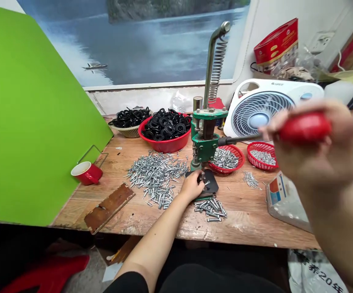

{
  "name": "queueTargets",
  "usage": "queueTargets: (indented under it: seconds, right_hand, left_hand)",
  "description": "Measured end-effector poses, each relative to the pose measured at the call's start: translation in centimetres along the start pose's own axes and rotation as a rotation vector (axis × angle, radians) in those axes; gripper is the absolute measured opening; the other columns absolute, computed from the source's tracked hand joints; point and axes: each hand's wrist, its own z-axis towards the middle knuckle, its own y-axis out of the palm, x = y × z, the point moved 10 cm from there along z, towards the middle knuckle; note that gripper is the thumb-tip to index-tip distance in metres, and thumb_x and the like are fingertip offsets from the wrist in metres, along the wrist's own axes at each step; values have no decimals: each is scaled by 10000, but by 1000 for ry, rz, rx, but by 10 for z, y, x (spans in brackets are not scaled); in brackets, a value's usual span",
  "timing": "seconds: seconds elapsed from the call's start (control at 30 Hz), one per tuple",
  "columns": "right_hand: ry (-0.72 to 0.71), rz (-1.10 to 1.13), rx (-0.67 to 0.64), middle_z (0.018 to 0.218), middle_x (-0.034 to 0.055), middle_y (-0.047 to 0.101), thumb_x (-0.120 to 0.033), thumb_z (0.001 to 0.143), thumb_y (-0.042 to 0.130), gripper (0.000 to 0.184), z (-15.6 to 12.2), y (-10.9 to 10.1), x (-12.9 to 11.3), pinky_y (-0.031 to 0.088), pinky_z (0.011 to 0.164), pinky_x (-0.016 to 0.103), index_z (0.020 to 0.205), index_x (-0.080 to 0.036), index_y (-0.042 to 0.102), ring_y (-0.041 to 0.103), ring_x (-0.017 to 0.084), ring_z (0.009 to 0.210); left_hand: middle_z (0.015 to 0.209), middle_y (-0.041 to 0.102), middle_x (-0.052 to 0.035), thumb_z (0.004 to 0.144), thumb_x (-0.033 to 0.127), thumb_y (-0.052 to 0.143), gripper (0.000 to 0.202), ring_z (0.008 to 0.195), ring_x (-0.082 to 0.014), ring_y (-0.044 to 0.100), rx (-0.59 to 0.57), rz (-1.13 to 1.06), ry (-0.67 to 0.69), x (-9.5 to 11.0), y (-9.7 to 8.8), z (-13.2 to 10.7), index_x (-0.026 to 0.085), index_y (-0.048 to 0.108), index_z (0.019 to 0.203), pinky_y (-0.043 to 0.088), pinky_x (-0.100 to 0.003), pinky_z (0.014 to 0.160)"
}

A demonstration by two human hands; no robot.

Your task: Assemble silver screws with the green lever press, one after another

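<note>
A green hand lever press [207,148] stands on the table in front of me. My right hand [319,142], blurred, is wrapped round the red knob [304,128] at the end of its lever. My left hand [194,185] reaches under the press head, thumb and fingers pinched together at the tool; what they hold is too small and hidden to name. Beside those fingertips a small metal eye bolt [207,183] lies on the black base plate [212,187]. More eye bolts [213,209] are heaped in front of the base. A large pile of metal bolts [160,175] spreads left of it.
Behind the pile are a red basin [164,145] and a beige basket [130,131] of black rings. Red baskets [242,160] of metal parts stand right, before a white fan [236,118]. A red mug [86,173], wooden board [109,207] and clear container [286,207] are nearby.
</note>
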Motion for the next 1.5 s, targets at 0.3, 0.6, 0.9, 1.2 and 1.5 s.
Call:
queueTargets:
  seconds: [0.3,0.6,0.9,1.2,1.5]
  right_hand:
    - [192,-183,171,1177,97,481,-366,887,323,403,-1,19,116,423,819,263,1208,-127,377,500,125,1046]
    - [409,-428,-497,984,89,586,-360,863,351,322,-161,131,224,384,869,352,967,-156,577,514,199,949]
    - [904,48,-350,608,-7,469,-532,792,394,418,-183,107,257,362,541,227,851,-143,534,427,100,547]
    - [766,-272,-643,832,45,602,-425,835,401,345,-203,98,237,405,738,287,872,-172,632,535,162,777]
    - [249,-643,-846,917,64,561,-320,856,418,243,-180,116,229,408,816,332,909,-186,614,485,184,878]
  left_hand:
    - [1059,611,-41,673,125,515,415,958,-185,564,11,-57,-17,-5,0,-2,189,527,1083,437,-312,886]
    - [1076,606,-38,700,121,492,406,963,-173,564,45,-54,22,-1,-1,-1,197,509,1099,434,-307,890]
    - [1101,586,-27,645,72,503,467,1007,-165,534,-6,-117,50,1,-2,0,197,516,1094,415,-300,920]
    - [890,573,-27,781,190,474,135,898,-164,533,148,-47,-53,-12,-31,-41,189,578,867,427,-317,827]
    - [925,566,-35,801,182,452,190,916,-170,513,162,86,-83,-24,-46,-66,206,614,899,408,-314,837]
